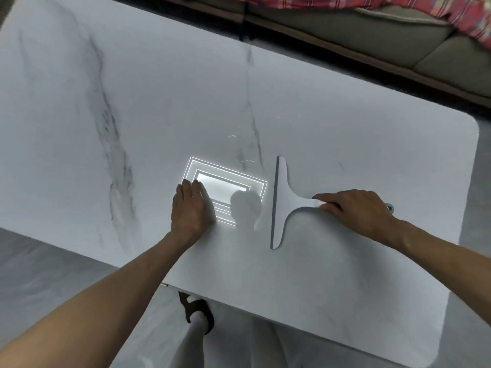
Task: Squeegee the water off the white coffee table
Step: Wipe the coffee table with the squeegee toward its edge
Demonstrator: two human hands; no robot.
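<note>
Head view: the white, grey-veined marble-look desk [345, 274] looks mostly dry to me, but I count three faint clusters of water droplets [233, 136] not yet cleared, at 11 o'clock from the white T-shaped plastic squeegee [281, 203]. The squeegee lies on the desk at 3 o'clock from frame centre, its blade edge facing 9 o'clock. My right hand [356, 208] curls round its handle. My left hand [190, 208] rests flat, fingers straight and together, at 9 o'clock from the blade. I judge the wiping unfinished. Count: one desk, one squeegee, two hands.
</note>
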